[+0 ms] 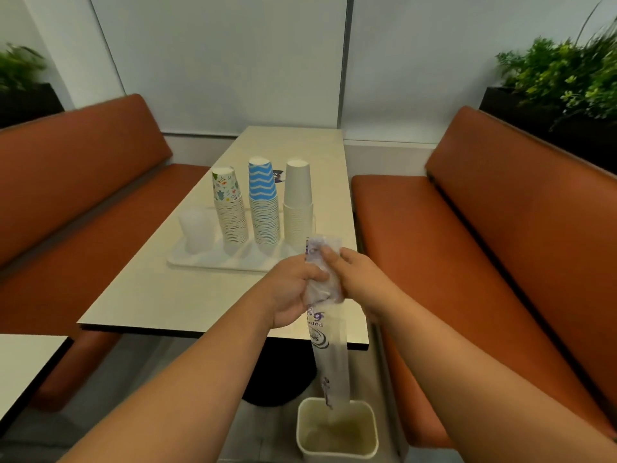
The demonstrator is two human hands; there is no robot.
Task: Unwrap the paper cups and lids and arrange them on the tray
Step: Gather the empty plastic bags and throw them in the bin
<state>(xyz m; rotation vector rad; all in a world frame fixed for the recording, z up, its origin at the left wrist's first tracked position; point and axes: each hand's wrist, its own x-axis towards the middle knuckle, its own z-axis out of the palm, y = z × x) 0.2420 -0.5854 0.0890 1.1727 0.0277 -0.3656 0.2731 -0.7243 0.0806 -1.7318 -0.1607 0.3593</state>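
A white tray (207, 260) on the table holds three upside-down stacks of paper cups: a floral stack (229, 208), a blue zigzag stack (263, 203) and a plain white stack (298, 205). A stack of clear lids (196, 230) stands at the tray's left end. My left hand (290, 292) and my right hand (350, 275) both grip an empty clear plastic wrapper (329, 332) with purple print, near the table's front right corner. Its lower end hangs down over a small white bin (337, 429) on the floor.
The cream table (150, 295) stands between two orange benches, one on the left (76, 182) and one on the right (500, 248). Planters with green plants (567, 71) stand behind the benches. A second table's corner (23, 362) shows at lower left. Something small with purple print (277, 177) lies behind the cups.
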